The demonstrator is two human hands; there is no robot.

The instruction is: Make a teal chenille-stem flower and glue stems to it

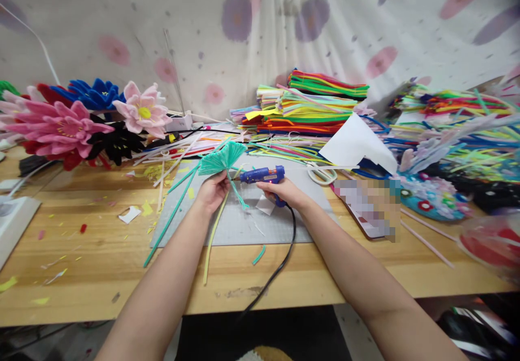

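Note:
My left hand [214,190] is closed on the underside of a teal fan-shaped piece [222,159] made of fuzzy stems. A twisted teal strand [238,190] hangs down from that piece. In my right hand [280,190] is a blue glue gun [263,175], its nozzle pointing left towards the teal piece, close to my left fingers. A clear glue stick [320,168] sticks out of the back of the gun. The black cord [289,247] runs down over the table edge. Beneath both hands lies a grey cutting mat [300,228].
Scissors [322,174] lie at the mat's back right, beside white paper [357,144] and a phone [368,209]. Fuzzy flowers [60,125] stand at the left. Bundles of coloured stems [312,106] fill the back. Scraps dot the wooden table [101,274].

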